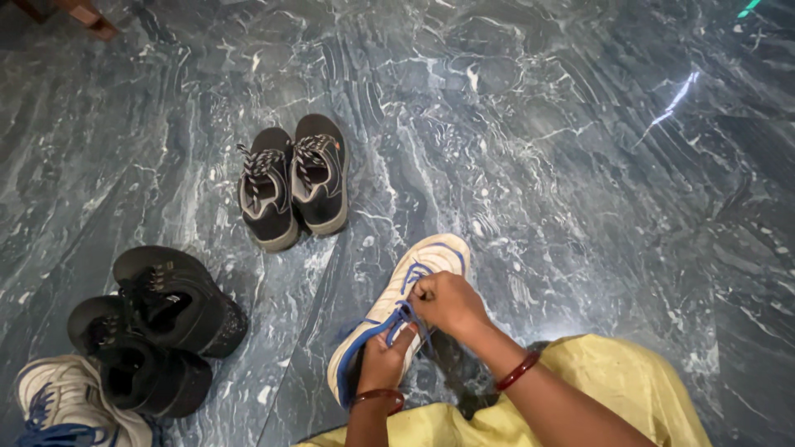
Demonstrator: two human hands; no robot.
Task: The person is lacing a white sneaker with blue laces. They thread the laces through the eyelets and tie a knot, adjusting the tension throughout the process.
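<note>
On the marble floor [580, 165], just right of the black boots [157, 331], our white shoe [397, 319]: right hand [447, 302] pinches its blue lace [406, 314], left hand [385, 360] grips the side. Lace may slip if the pinch loosens.

We had a single view, taken from a camera worn on the head and tilted steeply down at the marble floor [580, 165]. It looked forward and away from our body, so our yellow garment [613, 389] filled the bottom edge and both forearms ran up into the frame from below. The left hand [385, 360] and right hand [447, 302] sat closest to the lens, low and centre, over a white shoe [431, 257]. Farther out lay a dark pair of sneakers [294, 178], and black boots [166, 314] sat at the left edge. No second view overlapped this one.
</note>
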